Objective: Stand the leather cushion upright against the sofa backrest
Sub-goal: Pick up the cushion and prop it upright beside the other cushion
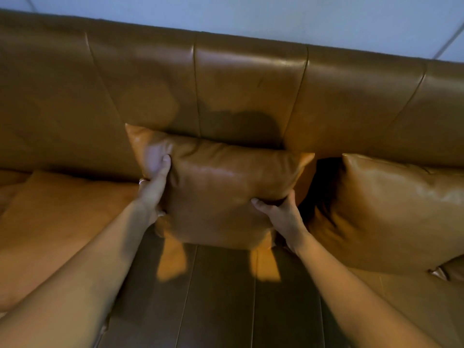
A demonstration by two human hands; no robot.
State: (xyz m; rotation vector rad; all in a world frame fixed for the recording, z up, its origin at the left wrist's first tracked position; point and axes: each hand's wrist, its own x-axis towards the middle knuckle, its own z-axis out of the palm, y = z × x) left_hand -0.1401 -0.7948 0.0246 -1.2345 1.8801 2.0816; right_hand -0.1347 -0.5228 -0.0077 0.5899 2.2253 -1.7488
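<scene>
- I'm holding the square tan leather cushion [221,187] w/ both hands, upright, in front of the tan leather sofa backrest [251,79].
- My left hand [154,187] is gripping the cushion's left edge, thumb lying flat on the front face, other fingers hidden behind it; a ring is showing on one finger.
- My right hand [278,214] is clutching the cushion's lower right side, thumb pressing into the front, fingers wrapping round the back.
- Cushion's top edge is leaning at the backrest; can't tell if it's actually touching. Bottom corners are sitting at or just above the brown leather seat [221,297], can't tell which.
- A second tan leather cushion [391,209] is standing to the right against the backrest, apart from mine, w/ a dark gap between.
- A flatter tan leather pad [62,209] is lying on the seat to the left.
- Pale blue wall [251,16] is showing above the backrest.
</scene>
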